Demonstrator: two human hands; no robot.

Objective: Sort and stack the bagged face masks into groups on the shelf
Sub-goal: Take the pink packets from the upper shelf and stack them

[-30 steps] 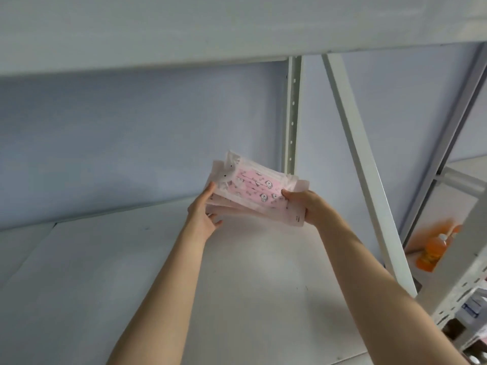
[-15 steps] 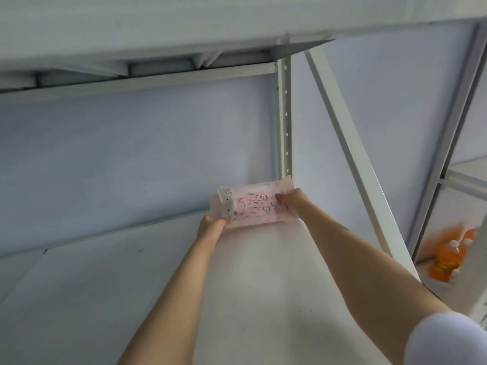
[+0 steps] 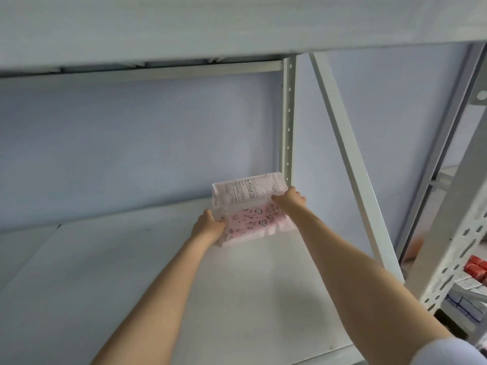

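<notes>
Bagged masks [image 3: 251,219] on shelf [image 3: 131,272], just beside perforated upright [image 3: 288,114]

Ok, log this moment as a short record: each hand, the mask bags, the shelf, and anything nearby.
left hand: grips the left end of the patterned mask bags
right hand: fingers curled on the upper bag's right edge
patterned mask bags: pink, lying flat, seemingly resting on the shelf board
upper bag: tilted up, white printed side facing the camera
shelf board: white; bags sit at its back right
upright post: just behind the bags
red packs: on the neighbouring rack, far right
</notes>
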